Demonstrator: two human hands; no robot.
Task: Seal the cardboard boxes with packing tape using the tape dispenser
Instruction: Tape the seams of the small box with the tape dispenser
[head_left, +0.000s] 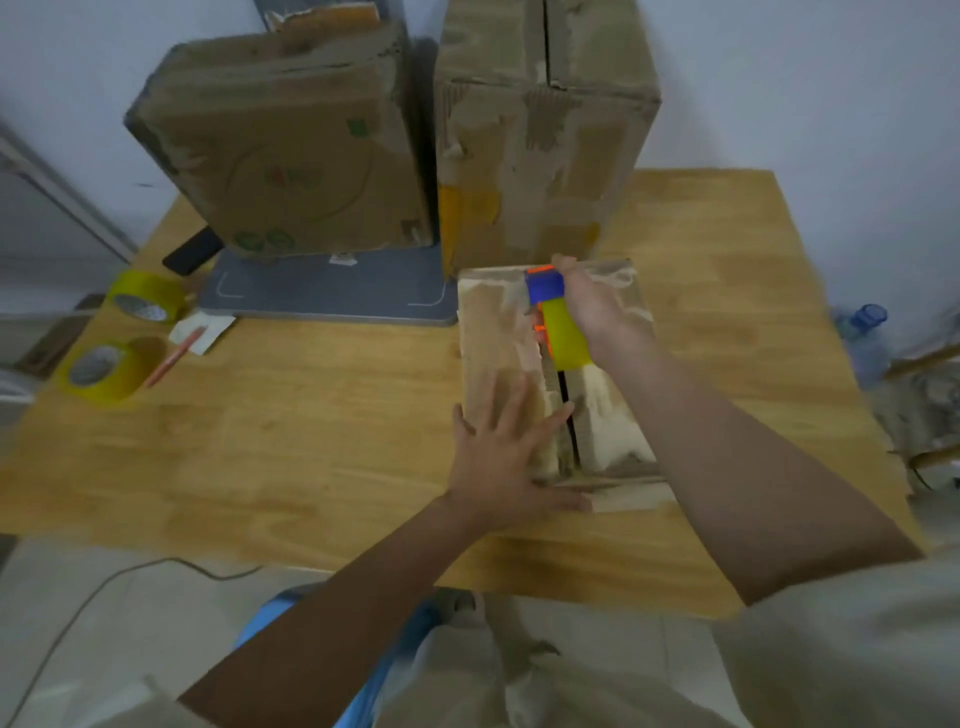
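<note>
Small box (498, 332) lies flat on the table (260, 441) under both hands, long axis running away from the person, centre seam open at the near end. Left hand (506, 462) pressed flat, fingers spread, on its near left flap. Right hand (597, 306) grips the tape dispenser (558, 322) at the far end, blue-orange head pointing away. Bare wood left of the left hand; two tape rolls (111, 371) far left. Two tall boxes (530, 130) stand beyond the right hand.

Two tall brown cardboard boxes (291, 140) (540, 135) wall off the far side of the wooden worktop (291, 431); two yellow tape rolls (148, 296) (111, 369) crowd its left edge; bare wood lies between.
</note>
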